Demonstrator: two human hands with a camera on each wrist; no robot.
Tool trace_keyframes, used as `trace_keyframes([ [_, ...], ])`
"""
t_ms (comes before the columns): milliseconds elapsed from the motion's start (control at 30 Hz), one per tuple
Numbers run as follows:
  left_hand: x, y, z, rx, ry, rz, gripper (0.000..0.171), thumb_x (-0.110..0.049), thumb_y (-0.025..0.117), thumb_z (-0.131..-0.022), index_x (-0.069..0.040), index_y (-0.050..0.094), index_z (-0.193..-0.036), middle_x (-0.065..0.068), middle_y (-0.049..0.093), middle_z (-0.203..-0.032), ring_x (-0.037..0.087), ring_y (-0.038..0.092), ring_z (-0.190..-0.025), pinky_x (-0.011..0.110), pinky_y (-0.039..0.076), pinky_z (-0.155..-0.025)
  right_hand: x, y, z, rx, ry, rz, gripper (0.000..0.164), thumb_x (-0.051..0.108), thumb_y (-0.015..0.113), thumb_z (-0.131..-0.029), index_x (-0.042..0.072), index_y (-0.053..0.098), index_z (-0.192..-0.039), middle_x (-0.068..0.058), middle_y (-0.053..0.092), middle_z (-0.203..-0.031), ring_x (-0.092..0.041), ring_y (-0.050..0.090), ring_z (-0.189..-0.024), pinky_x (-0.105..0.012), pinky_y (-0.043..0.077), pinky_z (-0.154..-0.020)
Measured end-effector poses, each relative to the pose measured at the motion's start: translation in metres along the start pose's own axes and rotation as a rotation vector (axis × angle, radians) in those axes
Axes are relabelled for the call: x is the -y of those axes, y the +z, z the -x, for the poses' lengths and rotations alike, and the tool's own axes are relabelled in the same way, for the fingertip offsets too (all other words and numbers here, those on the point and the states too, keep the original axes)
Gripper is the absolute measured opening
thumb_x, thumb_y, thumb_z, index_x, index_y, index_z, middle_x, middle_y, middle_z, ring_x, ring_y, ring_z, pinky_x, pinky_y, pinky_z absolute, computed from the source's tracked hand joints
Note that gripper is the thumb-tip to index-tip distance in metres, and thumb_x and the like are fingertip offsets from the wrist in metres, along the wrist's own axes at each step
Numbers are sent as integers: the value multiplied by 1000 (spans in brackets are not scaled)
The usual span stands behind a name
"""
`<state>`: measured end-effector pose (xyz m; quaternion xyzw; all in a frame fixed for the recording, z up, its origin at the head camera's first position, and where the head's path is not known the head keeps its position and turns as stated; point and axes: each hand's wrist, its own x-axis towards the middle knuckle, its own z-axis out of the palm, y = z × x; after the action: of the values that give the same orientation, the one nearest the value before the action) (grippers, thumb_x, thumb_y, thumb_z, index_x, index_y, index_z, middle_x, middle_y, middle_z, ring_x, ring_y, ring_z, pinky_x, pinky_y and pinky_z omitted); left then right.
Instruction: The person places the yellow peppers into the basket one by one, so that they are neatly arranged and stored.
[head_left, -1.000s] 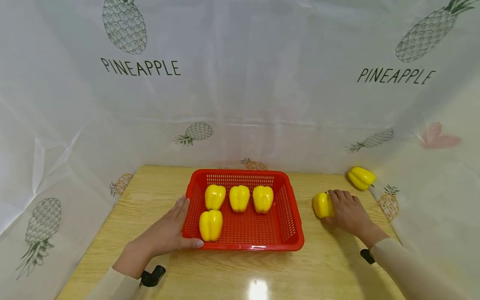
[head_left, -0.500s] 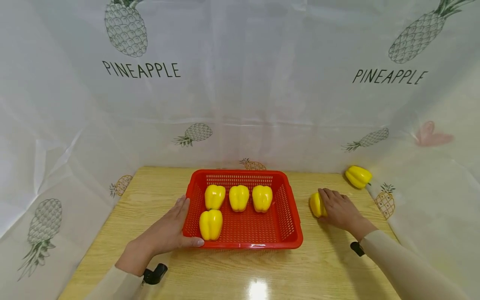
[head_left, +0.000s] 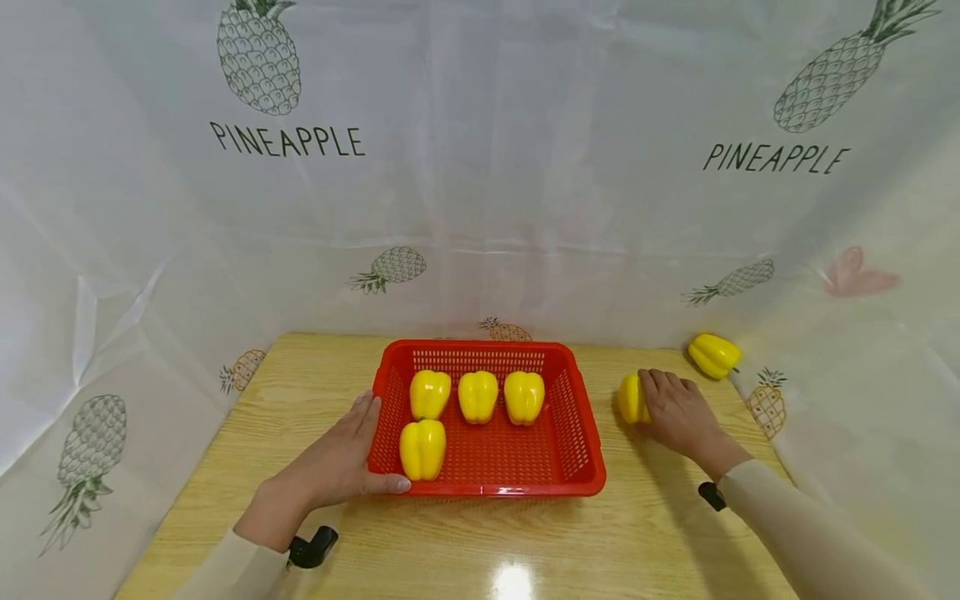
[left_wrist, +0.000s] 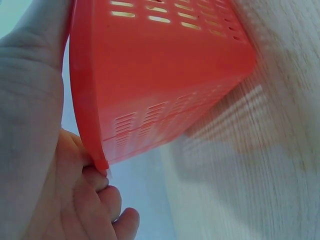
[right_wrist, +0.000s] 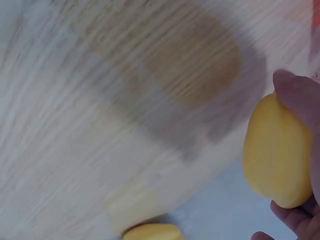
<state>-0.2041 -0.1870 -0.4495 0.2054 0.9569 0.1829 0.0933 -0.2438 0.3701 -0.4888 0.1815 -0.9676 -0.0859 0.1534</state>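
My left hand [head_left: 330, 458] holds the near-left corner of a red plastic basket [head_left: 517, 492], thumb on the front rim and fingers along the left side. In the left wrist view those fingertips bend at the basket's rim [left_wrist: 87, 100]. Off to the right, my right hand [head_left: 682, 417] grips a yellow bell pepper [head_left: 632, 398] from above. The right wrist view has this bell pepper [right_wrist: 277, 150] between thumb and fingers, raised over the table with its shadow apart from it. Inside the basket, three bell peppers [head_left: 478, 397] line the back and one [head_left: 422, 450] sits front left.
Another yellow bell pepper [head_left: 714, 356] lies on its side at the table's back-right corner, against the curtain. Everything stands on a wooden table [head_left: 450, 542]. A white pineapple-print curtain [head_left: 525, 167] closes off the back and both sides.
The right hand has shifted slightly left and up with the bell pepper in its grip. The left hand has kept its place on the basket, and the other bell peppers lie as before.
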Motion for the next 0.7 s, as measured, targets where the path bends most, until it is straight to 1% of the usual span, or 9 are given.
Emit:
trace_keyframes([
  [167,0,-1,0,-7,10,-5,142,-86,70,-75,10,15,-164,31,13,-173,51,21,-158,64,33,-123,-4,-9,-2,-52,-22,21,102,45,97,-68,-11,47,-136,-29,61,-122,-47,61,-111,-63,55,-88],
  [300,0,-2,-1,-9,19,-10,142,-86,70,-75,11,16,-164,32,13,-172,52,21,-158,65,33,-123,-4,-19,-8,-149,-68,42,98,47,97,-65,-11,51,-129,-27,63,-113,-44,63,-103,-60,56,-83],
  [400,1,-2,-1,-18,26,-23,142,-86,70,-75,11,16,-164,32,14,-172,51,20,-159,66,28,-125,-1,-31,-15,-212,-101,46,95,47,97,-63,-9,53,-126,-25,63,-109,-43,63,-101,-57,55,-82],
  [467,2,-2,-2,-25,32,-36,143,-87,70,-74,11,17,-164,32,14,-172,51,18,-159,67,24,-126,3,-41,-21,-239,-116,51,95,48,96,-63,-9,54,-126,-24,64,-109,-42,63,-101,-56,56,-80],
  [600,3,-2,-2,-22,42,-54,143,-88,69,-74,10,17,-164,31,13,-173,49,15,-161,66,20,-128,17,-66,-33,-246,-130,55,94,50,95,-65,-8,54,-127,-23,64,-110,-41,64,-101,-53,56,-75],
  [700,3,-2,-2,-17,56,-53,141,-87,69,-76,11,17,-163,32,14,-172,50,15,-160,66,20,-128,34,-85,-43,-215,-141,57,93,50,94,-68,-7,54,-128,-23,64,-112,-41,64,-100,-53,57,-75],
])
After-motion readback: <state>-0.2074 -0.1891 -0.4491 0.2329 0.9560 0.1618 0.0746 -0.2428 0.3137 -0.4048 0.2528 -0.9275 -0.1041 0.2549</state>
